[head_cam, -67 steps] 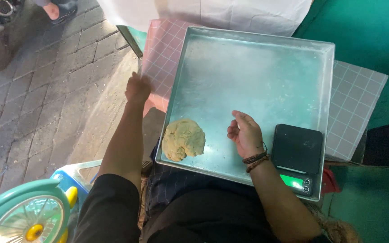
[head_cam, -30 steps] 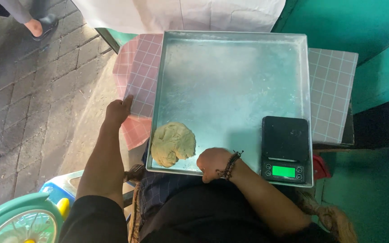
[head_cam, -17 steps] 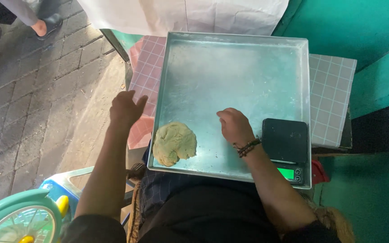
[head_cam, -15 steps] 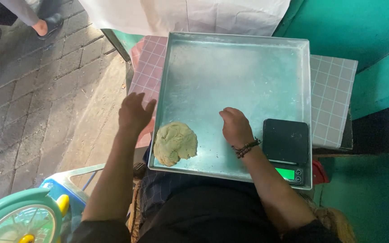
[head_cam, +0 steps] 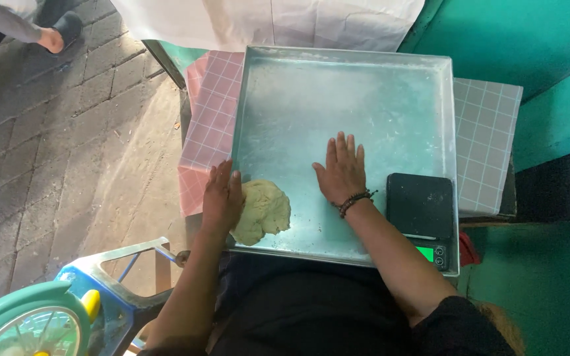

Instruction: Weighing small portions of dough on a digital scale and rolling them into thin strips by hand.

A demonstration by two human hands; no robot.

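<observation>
One metal tray point(head_cam: 364, 86) on checked cloth: one dough lump point(head_cam: 265, 209) near-left, left hand point(head_cam: 222, 196) touching it, fingers together; right hand point(head_cam: 342, 170) flat mid-tray, fingers spread; one black scale point(head_cam: 422, 207) near-right.

The left hand point(head_cam: 222, 198) rests over the metal tray's point(head_cam: 377, 86) left rim, its palm against a flattened lump of pale dough point(head_cam: 265, 209) near the tray's near-left corner. The right hand point(head_cam: 342, 170) lies flat — fingers spread — on the bare tray floor, just beside a black digital scale point(head_cam: 422, 209) at the near-right corner.
</observation>
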